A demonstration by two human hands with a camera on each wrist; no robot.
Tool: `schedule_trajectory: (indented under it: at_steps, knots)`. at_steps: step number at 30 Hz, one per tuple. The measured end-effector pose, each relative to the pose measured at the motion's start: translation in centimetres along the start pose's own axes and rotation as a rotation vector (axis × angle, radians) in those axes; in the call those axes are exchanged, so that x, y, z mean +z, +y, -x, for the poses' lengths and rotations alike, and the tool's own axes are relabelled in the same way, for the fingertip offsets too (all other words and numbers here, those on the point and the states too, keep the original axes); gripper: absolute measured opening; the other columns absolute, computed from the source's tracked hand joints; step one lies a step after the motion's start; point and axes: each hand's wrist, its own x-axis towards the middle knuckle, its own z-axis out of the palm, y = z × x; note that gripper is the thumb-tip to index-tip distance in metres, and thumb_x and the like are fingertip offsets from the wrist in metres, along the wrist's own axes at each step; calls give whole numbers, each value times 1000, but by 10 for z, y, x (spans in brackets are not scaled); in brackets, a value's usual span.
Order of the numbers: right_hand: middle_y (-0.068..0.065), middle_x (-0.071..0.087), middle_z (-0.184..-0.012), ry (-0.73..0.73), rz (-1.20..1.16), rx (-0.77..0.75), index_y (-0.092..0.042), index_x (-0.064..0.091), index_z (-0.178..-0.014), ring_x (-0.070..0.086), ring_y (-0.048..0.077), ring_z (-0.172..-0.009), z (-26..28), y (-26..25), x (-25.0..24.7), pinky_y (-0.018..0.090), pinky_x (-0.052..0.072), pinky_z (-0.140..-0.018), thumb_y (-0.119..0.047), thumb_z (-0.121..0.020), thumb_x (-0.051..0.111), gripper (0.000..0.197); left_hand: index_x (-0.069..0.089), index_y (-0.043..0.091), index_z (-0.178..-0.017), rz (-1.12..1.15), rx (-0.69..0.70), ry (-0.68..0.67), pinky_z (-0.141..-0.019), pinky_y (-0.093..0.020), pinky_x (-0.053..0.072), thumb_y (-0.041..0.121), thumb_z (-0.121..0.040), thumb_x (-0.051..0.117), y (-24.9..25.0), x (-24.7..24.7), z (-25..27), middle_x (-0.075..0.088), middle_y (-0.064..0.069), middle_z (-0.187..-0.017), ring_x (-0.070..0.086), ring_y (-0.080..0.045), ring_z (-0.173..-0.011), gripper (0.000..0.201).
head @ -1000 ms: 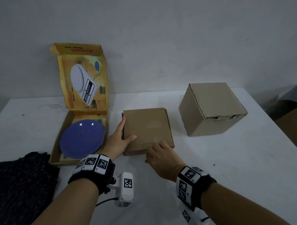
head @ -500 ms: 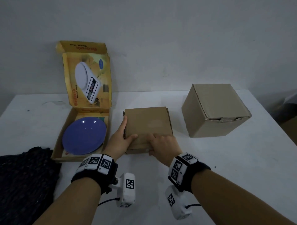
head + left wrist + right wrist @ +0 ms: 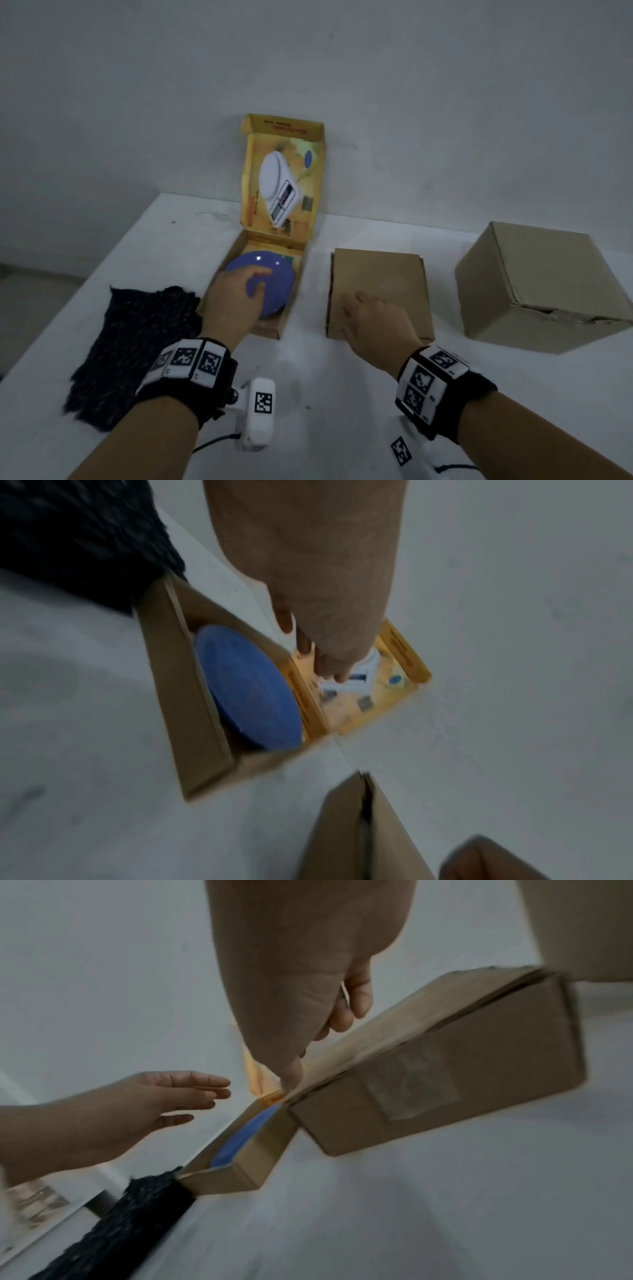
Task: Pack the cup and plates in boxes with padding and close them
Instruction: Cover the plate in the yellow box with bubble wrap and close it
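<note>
A blue plate (image 3: 279, 274) lies in an open yellow box (image 3: 270, 330) whose printed lid (image 3: 284, 178) stands up against the wall. My left hand (image 3: 239, 291) is spread just above the plate with straight fingers, holding nothing; the right wrist view shows the left hand (image 3: 171, 1096) clear of the box rim. To the right lies a flat closed brown box (image 3: 380, 274). My right hand (image 3: 373, 315) rests on its near left part, thumb at the top edge, fingers loosely curled. A dark knitted cloth (image 3: 137, 342) lies left of the yellow box. No cup is in view.
A larger closed cube carton (image 3: 534, 284) stands at the right on the white table (image 3: 342, 394). The wall runs close behind the boxes. A narrow gap separates the yellow box from the flat box.
My left hand has left the flat brown box and moved left over the blue plate. My right hand stays on the flat box. The head view has swung left.
</note>
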Motion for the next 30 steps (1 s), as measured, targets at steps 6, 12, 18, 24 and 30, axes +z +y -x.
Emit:
schedule_trajectory:
  at_steps: [6,12,18,24,30]
  knots:
    - [9,42,-137,13,48,-221,-18,42,-131,43,31,-120,-34,-71,30,44,39,-95,-31,-92,55,44,59,24,-120,-142,-350,125,-93,-48,47,21,-82,61,-92,-61,-15,63,-13,-119,57,-37,-107,37]
    - [1,55,-130,-16,52,-90,-22,51,-126,46,28,-121,-74,-109,58,40,38,-95,-21,-95,44,31,60,21,-121,-14,-182,-85,-102,-35,41,27,-89,62,-132,-73,-28,60,-5,-127,56,-23,-112,33]
    - [-1,55,-131,-16,12,-7,-22,51,-127,45,24,-124,-86,-116,68,33,37,-102,-1,-89,42,44,49,35,-133,-132,-37,-410,-115,-49,-6,31,-91,57,-121,-56,-45,56,-4,-132,48,-23,-125,42]
    - [7,61,-96,212,13,-59,-17,64,-101,59,32,-87,-79,-160,68,37,47,-72,-25,-82,59,21,59,31,-122,7,-34,-466,-114,-38,17,32,-89,61,-127,-57,-55,62,0,-126,55,-19,-118,33]
    - [9,3,-159,-175,-105,-420,-29,13,-150,4,32,-145,-88,-227,81,53,16,-111,-74,-65,63,107,65,25,-116,95,15,-349,-101,-24,39,18,-91,58,-138,-84,-72,65,7,-120,56,-10,-115,27]
